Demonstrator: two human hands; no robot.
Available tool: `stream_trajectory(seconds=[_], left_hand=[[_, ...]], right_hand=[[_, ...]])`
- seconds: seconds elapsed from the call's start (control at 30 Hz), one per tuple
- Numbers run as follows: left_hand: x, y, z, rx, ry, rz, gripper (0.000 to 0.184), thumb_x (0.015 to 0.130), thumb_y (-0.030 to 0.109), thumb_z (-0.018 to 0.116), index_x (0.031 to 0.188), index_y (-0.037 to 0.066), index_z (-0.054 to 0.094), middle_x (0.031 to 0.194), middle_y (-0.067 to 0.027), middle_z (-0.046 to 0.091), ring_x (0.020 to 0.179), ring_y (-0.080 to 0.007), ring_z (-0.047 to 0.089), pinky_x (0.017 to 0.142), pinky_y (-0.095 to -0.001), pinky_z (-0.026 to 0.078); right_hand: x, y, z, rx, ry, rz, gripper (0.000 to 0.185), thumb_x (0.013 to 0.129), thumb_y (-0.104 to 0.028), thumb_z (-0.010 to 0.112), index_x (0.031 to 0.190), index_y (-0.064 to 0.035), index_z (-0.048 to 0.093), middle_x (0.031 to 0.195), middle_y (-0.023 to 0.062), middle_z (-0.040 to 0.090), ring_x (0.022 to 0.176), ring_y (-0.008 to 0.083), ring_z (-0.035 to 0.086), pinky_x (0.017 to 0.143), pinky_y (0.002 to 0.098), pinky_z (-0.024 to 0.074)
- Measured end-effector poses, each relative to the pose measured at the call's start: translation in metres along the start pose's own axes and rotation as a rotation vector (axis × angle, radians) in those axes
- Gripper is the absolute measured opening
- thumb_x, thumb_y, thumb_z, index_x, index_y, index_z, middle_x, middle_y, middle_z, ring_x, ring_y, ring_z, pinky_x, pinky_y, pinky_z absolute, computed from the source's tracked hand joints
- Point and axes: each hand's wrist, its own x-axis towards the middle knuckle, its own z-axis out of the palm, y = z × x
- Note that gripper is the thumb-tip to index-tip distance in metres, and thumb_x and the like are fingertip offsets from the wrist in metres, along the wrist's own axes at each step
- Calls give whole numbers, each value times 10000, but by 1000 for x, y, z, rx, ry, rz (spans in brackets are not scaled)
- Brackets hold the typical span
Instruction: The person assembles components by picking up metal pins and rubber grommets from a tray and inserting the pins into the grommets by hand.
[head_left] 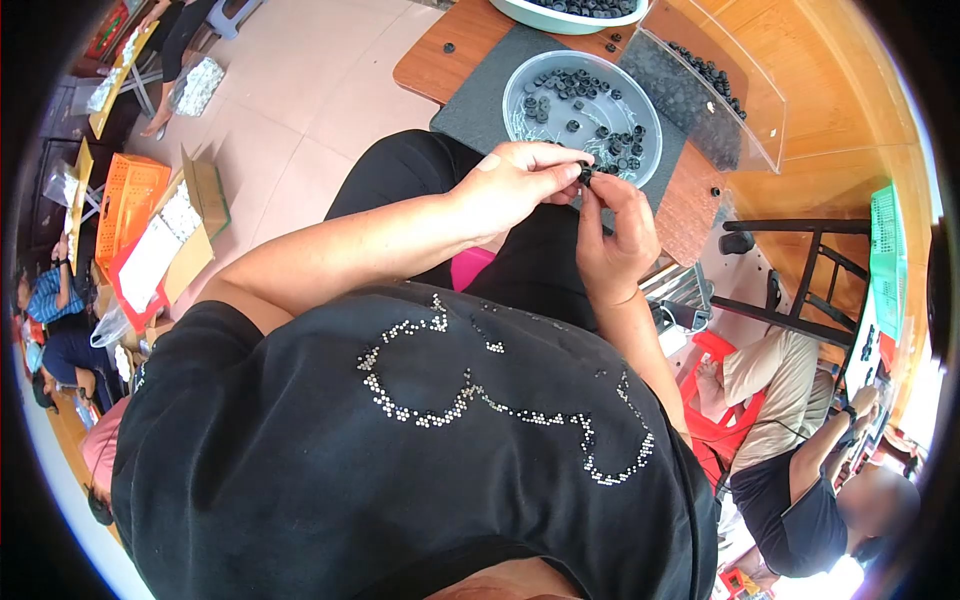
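While the left hand and right hand pinch one small black part at one o'clock, many more lie in the clear bowl and pale basin beyond, toward twelve; which are finished, I cannot tell.

My view's v. bright, w/ strong fisheye warp: wood-panel wall bows, corners go black. Blown-out glare at R edge & btm R. L hand & R hand fairly sharp; co-worker's head blurred.
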Motion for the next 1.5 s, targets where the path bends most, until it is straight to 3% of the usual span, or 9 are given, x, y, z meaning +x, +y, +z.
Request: stream_trajectory(seconds=[0.4,0.67,0.77,0.8,0.87,0.97,1.13,1.33,1.5], left_hand=[[-7,6,3,395,-17,210,283,876,2,540,1155,30,570,995,-39,610,914,-83,557,826,-226,467],[-8,10,-1,785,7,362,274,820,12,589,1093,28,584,886,-75,596,780,-127,582,696,-262,476],[-4,2,-6,856,-1,458,249,822,7,569,1070,23,582,863,-93,590,748,-149,583,683,-280,480],[-3,3,-6,872,-6,486,239,826,4,558,1063,20,580,858,-99,589,742,-156,584,683,-285,483],[-5,6,-4,879,-13,414,216,841,6,530,1052,8,572,856,-104,596,748,-156,589,688,-293,486],[-6,7,-3,813,-53,244,190,869,17,485,1042,-9,559,854,-109,604,764,-154,597,699,-297,493],[-6,4,-3,635,-82,36,192,918,41,414,1036,-28,549,860,-97,609,790,-145,601,735,-292,503],[-7,3,-1,407,-67,-122,224,938,45,372,1071,-41,531,950,-92,594,881,-167,607,826,-305,502],[-5,-9,-7,305,-84,-128,265,923,10,333,1121,-37,503,1055,-117,558,1006,-178,567,903,-318,471]], right_hand=[[4,-2,-2,4,5,-70,190,685,98,665,844,0,629,832,131,639,744,242,632,651,293,507],[7,-4,-6,33,-84,-32,169,694,83,674,835,-2,638,821,120,623,695,205,615,600,266,495],[3,-3,-7,165,-148,204,173,726,79,664,874,-2,625,828,83,619,709,140,597,622,242,485],[1,-1,-5,347,-142,373,182,737,77,660,897,0,618,835,70,617,726,124,590,637,236,482],[-2,4,-2,712,-123,710,202,758,74,651,942,6,604,850,44,612,758,91,576,669,223,476],[1,8,-4,843,-227,819,249,780,79,632,1016,20,581,876,30,608,799,83,567,719,219,471],[-2,10,-4,907,-312,812,274,796,50,629,1066,42,584,897,98,642,813,159,626,723,302,526],[-6,15,-1,865,-321,817,257,787,31,650,1042,15,619,924,67,629,831,124,598,714,252,509],[-14,21,5,629,-335,710,285,750,24,677,1030,-17,641,910,46,612,822,105,574,695,218,497]])
